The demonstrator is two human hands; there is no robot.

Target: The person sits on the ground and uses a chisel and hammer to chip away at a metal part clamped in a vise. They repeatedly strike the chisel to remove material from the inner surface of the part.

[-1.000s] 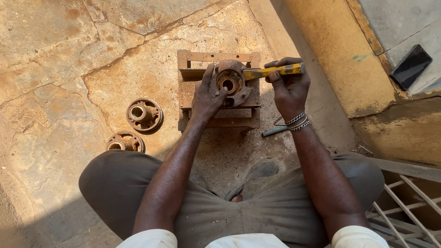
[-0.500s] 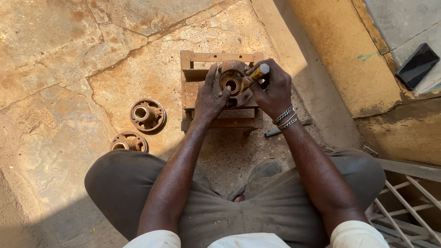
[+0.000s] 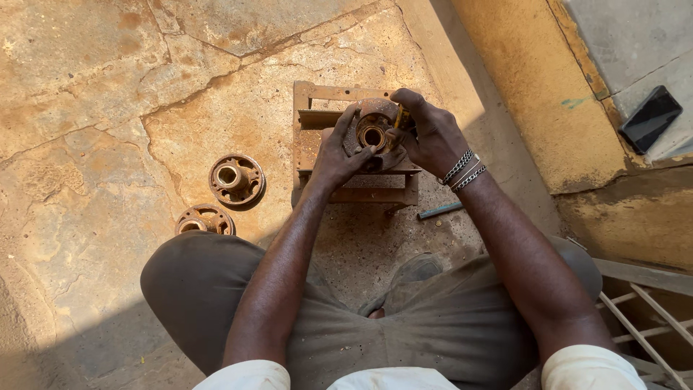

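— What are the hands doing?
— The left hand (image 3: 336, 155) is gripping the rusty hub (image 3: 372, 132), sitting on the metal frame (image 3: 317, 97). The right hand (image 3: 432, 136) is clutching a yellow-handled tool (image 3: 401, 118) against it.

Cracked stone floor (image 3: 108, 87) bears a rusty metal stand (image 3: 317, 97), two rusty hubs (image 3: 236, 178) and a rod (image 3: 440, 211)
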